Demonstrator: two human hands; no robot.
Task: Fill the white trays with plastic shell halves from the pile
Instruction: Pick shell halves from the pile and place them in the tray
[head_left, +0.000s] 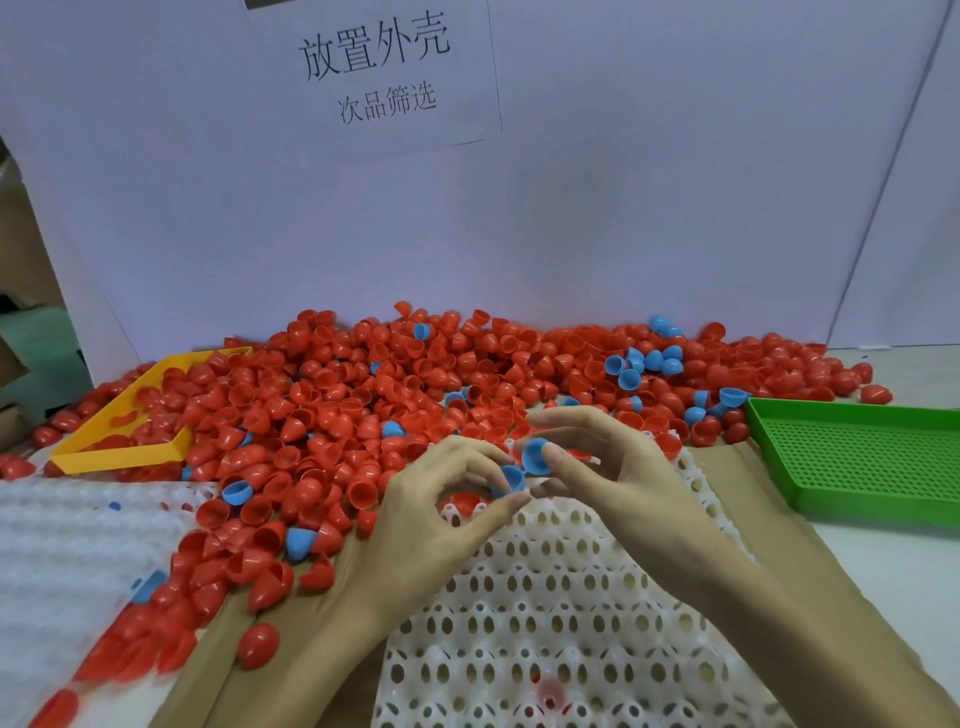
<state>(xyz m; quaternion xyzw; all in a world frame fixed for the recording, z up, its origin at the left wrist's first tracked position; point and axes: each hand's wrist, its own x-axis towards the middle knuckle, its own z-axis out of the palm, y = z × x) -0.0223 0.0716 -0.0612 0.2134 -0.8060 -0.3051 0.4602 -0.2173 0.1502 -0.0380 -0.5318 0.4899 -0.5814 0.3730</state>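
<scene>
A: What are the hands doing?

B: Each pinches one blue shell half. The left hand (441, 499) holds a blue shell half (508, 479) between thumb and curled fingers; the right hand (613, 467) pinches a second blue shell half (536, 456) just above it, the two halves touching.

A: Texture?

B: Smooth, glossy plastic, cup-shaped with a rounded dome and an open rim.

A: And below the grip?

B: A white tray (545, 597), moulded plastic pierced with oval holes in rows. A second white tray (67, 551) lies left of the grip, blurred.

A: The pile?

B: The pile (395, 384) spreads beyond the fingertips and to their left: red halves too many to count, with a scatter of blue ones.

A: Anything else?

B: One yellow tray (119, 452), far left, partly buried in red halves; one green tray (862, 457) with a perforated floor to the right; a paper sign (374, 73) on the back wall.
</scene>
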